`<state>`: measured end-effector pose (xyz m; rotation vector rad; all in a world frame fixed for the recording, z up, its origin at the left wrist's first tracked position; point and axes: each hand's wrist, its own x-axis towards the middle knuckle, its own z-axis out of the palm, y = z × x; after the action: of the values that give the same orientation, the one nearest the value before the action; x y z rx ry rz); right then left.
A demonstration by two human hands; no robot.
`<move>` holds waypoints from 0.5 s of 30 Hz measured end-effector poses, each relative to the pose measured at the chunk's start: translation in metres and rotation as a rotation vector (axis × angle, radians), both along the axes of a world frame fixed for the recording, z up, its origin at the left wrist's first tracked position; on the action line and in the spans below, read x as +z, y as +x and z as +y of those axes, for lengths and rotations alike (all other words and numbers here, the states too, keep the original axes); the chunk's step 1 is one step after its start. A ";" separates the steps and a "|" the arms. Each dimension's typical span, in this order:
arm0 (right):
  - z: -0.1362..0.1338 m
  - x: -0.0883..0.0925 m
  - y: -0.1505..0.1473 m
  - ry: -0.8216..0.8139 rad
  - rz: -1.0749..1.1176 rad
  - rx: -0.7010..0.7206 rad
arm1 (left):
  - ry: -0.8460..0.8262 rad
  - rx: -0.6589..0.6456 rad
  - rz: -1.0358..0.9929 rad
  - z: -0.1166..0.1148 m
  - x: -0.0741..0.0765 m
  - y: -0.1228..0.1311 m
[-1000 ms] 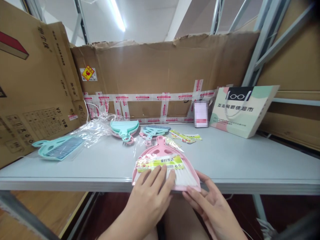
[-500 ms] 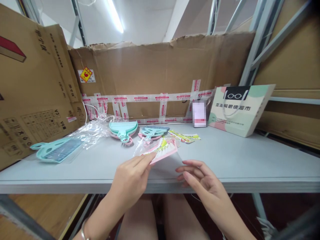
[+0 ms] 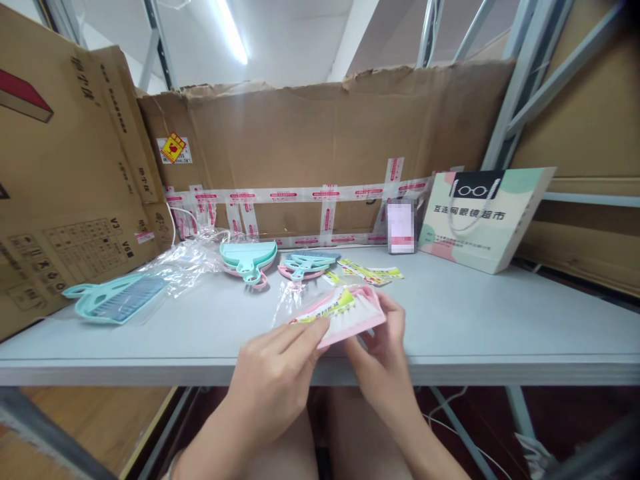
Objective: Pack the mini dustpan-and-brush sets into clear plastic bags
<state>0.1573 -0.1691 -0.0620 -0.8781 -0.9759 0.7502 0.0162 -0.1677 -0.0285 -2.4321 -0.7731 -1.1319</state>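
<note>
A pink dustpan-and-brush set (image 3: 345, 313) with a yellow-green label and white bristles is held tilted just above the grey table (image 3: 475, 313), partly in a clear plastic bag (image 3: 290, 303). My left hand (image 3: 275, 373) pinches its near left edge. My right hand (image 3: 383, 350) grips it from below and on the right, thumb on the pink rim.
A teal brush (image 3: 115, 297) lies at the left beside crumpled clear plastic (image 3: 185, 257). Teal and pink dustpans (image 3: 249, 257) and another set (image 3: 305, 263) sit further back, with printed labels (image 3: 370, 272). A paper bag (image 3: 483, 217) leans at the right. Cardboard walls (image 3: 320, 140) enclose the table.
The pink set lay flat at the table's edge under both hands; it was then lifted and tilted by my left hand, and my right hand has now closed on its right side.
</note>
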 end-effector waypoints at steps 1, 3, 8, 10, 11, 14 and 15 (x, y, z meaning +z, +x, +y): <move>0.000 -0.002 -0.001 0.019 -0.008 -0.038 | 0.032 0.005 -0.002 -0.001 -0.001 0.001; 0.000 -0.007 0.000 0.070 -0.046 -0.130 | 0.095 0.017 -0.004 -0.002 -0.004 0.002; -0.005 -0.013 0.018 0.127 -0.191 -0.279 | 0.180 0.052 0.016 -0.008 -0.010 0.005; -0.010 -0.015 0.029 0.154 -0.257 -0.287 | 0.203 0.068 0.035 -0.012 -0.012 0.006; -0.013 -0.017 0.034 0.170 -0.289 -0.273 | 0.214 0.078 0.047 -0.014 -0.013 0.007; -0.025 -0.026 0.049 0.177 -0.374 -0.148 | 0.262 0.092 0.080 -0.020 -0.019 0.008; -0.028 -0.029 0.053 0.158 -0.402 -0.088 | 0.283 0.092 0.092 -0.022 -0.021 0.008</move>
<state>0.2104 -0.1971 -0.0907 -0.9451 -1.3225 0.4199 0.0247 -0.1892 -0.0497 -2.1745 -0.6416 -1.0116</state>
